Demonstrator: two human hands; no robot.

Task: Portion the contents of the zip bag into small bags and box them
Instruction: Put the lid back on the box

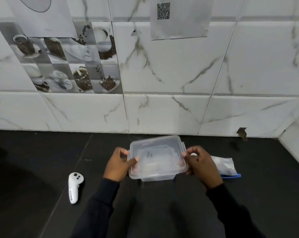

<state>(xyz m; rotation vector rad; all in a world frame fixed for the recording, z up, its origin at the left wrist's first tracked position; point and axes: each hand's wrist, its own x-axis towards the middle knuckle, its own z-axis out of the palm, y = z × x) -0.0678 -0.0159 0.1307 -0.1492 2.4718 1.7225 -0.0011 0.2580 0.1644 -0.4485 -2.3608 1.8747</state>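
The clear box (pixel 157 158) is gripped at its short ends by the left hand (pixel 118 166) and right hand (pixel 202 166); its long axis is set left to right, lid upward

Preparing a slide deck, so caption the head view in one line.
Left hand and right hand grip a lidded clear rectangular plastic box over dark tiles, a blue-edged clear zip bag beside it.

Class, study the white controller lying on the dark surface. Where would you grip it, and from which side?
Probably the slim handle of the white controller, from above, fingers spanning its narrow width. It lies flat, wider buttoned head pointing away; the handle is its longest, thinnest part.
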